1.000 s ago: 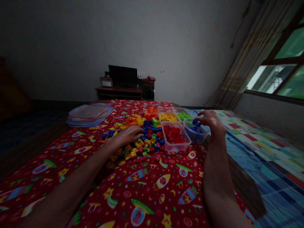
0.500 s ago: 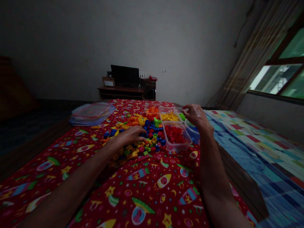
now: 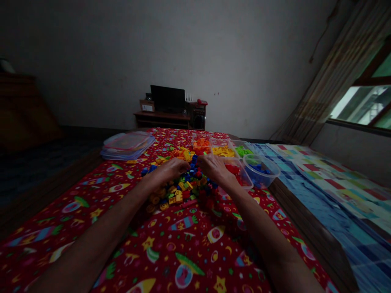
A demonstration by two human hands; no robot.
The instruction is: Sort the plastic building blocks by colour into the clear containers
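A heap of mixed coloured toy bricks (image 3: 180, 189) lies on a red cloth with a rocket print (image 3: 189, 240). My left hand (image 3: 171, 169) rests on the heap's far left part, fingers curled down among the bricks. My right hand (image 3: 214, 167) rests on the heap's right side, fingers bent onto the bricks; whether either hand holds a brick is hidden. Clear tubs stand behind and to the right: red bricks (image 3: 241, 173), blue bricks (image 3: 261, 171), orange (image 3: 201, 143), yellow (image 3: 222, 150), green (image 3: 242, 150).
A stack of clear lids (image 3: 128, 144) lies at the cloth's far left. A wooden edge (image 3: 305, 228) borders the cloth on the right, with a patchwork blanket (image 3: 345, 191) beyond. A desk with a dark screen (image 3: 169, 110) stands against the back wall.
My right hand has come back from over the blue and green tubs and now lies on the brick heap. My left hand has stayed on the heap. The view has shifted slightly.
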